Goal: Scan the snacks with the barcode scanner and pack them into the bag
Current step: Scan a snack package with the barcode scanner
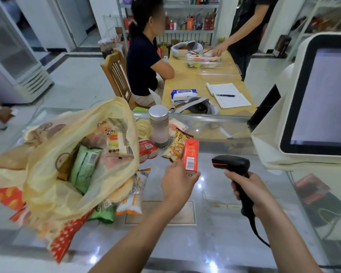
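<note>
1. Left hand (178, 180) held a red carton (191, 158) upright by its lower end, fingers curled round the base. The barcode side faced the camera.
2. Right hand (248, 190) was wrapped round the handle of the black barcode scanner (231, 164). The scanner head pointed left at the carton, near it but not touching. Its cable ran down from the handle.
3. Carton was over the glass bench (224, 213), just right of a yellow snack packet (173, 150).
4. Yellow plastic bag (53, 186) lay on the left of the bench, mouth open. A green packet (85, 166) and other snack packets were inside.
5. Loose on the bench: an orange-and-white packet (133, 196) beside the bag mouth, and a red-and-white packet (147, 149) next to a metal-lidded jar (158, 127).
6. White terminal (319, 99) with a screen stood at the far right.
</note>
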